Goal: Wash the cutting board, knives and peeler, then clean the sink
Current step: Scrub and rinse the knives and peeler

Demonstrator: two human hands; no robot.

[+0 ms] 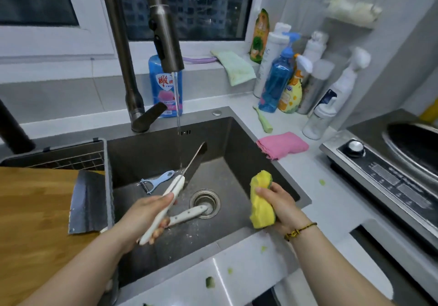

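Nearest the camera, two bare forearms are reaching over the front rim of the sink (239,139). The left hand (144,213) is closing around the white handle of a knife (176,186), holding the blade tilted up and away, under the running stream from the faucet (166,32). The right hand (277,205) is squeezing a yellow sponge (260,201), folded, above the sink's right side, well apart from the blade.

A second knife (188,213) is lying in the sink with its handle end at the drain (205,202). The peeler (157,181) is resting on the sink floor, left of the stream. A cleaver (87,201) is lying on the cutting board (33,210), left of the sink.

Risk, as judged: the wet handle could slip in the grip, dropping the blade toward the knife below; wiping toward the edge could cut the sponge hand.
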